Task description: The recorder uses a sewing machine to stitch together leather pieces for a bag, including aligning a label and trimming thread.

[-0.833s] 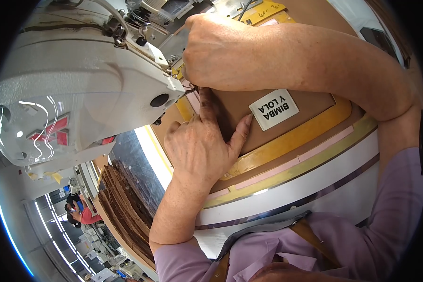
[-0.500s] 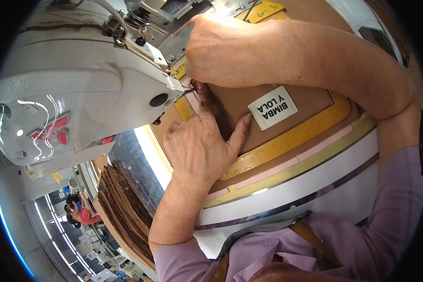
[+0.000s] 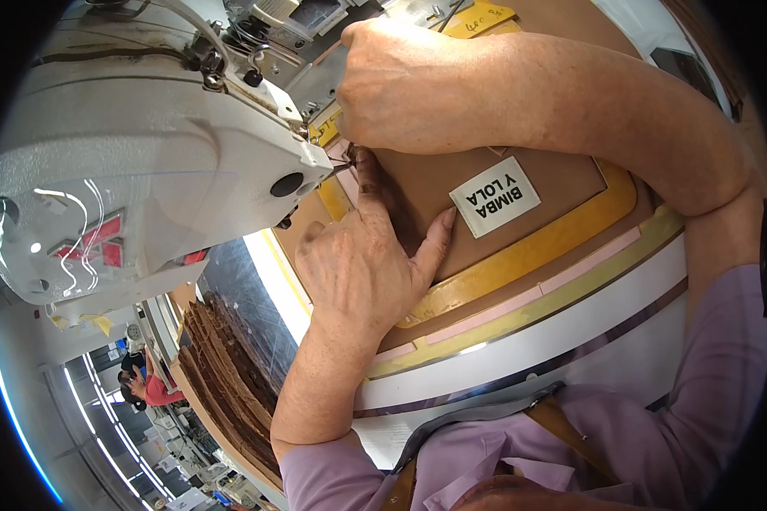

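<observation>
A brown leather piece [image 3: 520, 175] with a white rectangular label [image 3: 494, 197] lies under the head of a white industrial sewing machine [image 3: 136, 162]. My left hand [image 3: 362, 264] presses flat on the piece's left edge, index finger stretched toward the needle area, thumb touching the label's corner. My right hand [image 3: 418, 89] reaches across from the right and is curled on the piece's far edge right beside the needle; what its fingertips pinch is hidden. A yellow guide frame [image 3: 537, 247] borders the piece.
A stack of brown cut pieces [image 3: 230, 375] stands on a board at the lower left. The white table edge [image 3: 571, 341] curves in front of me. Far off at the lower left a person in red [image 3: 149, 387] sits in a workshop.
My left hand has slid a little toward the needle along the leather edge. My right hand stays curled beside the needle.
</observation>
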The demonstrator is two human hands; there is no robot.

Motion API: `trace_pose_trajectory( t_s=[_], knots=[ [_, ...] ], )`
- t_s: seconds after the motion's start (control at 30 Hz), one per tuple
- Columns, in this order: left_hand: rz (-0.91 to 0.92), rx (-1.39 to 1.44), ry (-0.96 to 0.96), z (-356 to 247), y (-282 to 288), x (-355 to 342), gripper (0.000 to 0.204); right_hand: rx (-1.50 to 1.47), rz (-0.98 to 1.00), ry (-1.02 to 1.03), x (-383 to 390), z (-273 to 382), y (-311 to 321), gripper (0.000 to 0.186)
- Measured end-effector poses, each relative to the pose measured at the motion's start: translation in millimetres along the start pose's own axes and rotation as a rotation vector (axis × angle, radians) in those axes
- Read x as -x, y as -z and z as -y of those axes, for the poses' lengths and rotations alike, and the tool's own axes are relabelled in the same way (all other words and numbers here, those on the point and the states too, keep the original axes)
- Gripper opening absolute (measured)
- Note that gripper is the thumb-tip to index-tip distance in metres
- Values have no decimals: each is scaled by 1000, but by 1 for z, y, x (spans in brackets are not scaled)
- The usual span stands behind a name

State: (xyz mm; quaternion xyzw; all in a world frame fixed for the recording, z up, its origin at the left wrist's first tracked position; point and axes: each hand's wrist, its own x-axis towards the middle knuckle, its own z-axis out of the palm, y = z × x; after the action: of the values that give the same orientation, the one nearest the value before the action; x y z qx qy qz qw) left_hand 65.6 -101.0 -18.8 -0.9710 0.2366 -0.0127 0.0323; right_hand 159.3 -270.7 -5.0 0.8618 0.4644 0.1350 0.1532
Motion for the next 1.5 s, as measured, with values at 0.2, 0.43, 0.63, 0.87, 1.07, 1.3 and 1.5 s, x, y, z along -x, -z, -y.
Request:
trace_pose_trajectory(
  t_s=[0.2, 0.43, 0.63, 0.87, 1.07, 1.3, 1.5],
  knots=[
    [-49, -4, -21, 2, -1, 0, 87, -175, 15, -123, 5, -12, 3, 13],
    [-37, 23, 6, 0, 1, 2, 84, -726, 256, -49, 21, -47, 25, 24],
    [-219, 118, -51, 15, -14, -2, 74, -850, 314, 3, 18, -48, 27, 28],
    [-244, 77, -36, 12, -18, -4, 38, -869, -69, -28, 25, -30, -2, 25],
    [-273, 110, -68, 12, -19, -1, 46, -600, -54, -125, 14, -14, -9, 29],
    [-303, 87, -112, 13, -21, -2, 47, -617, -137, -108, 17, -5, -15, 28],
    [-261, 87, -82, 11, -18, -1, 51, -508, 14, -138, 17, 1, 1, 26]
  ],
)
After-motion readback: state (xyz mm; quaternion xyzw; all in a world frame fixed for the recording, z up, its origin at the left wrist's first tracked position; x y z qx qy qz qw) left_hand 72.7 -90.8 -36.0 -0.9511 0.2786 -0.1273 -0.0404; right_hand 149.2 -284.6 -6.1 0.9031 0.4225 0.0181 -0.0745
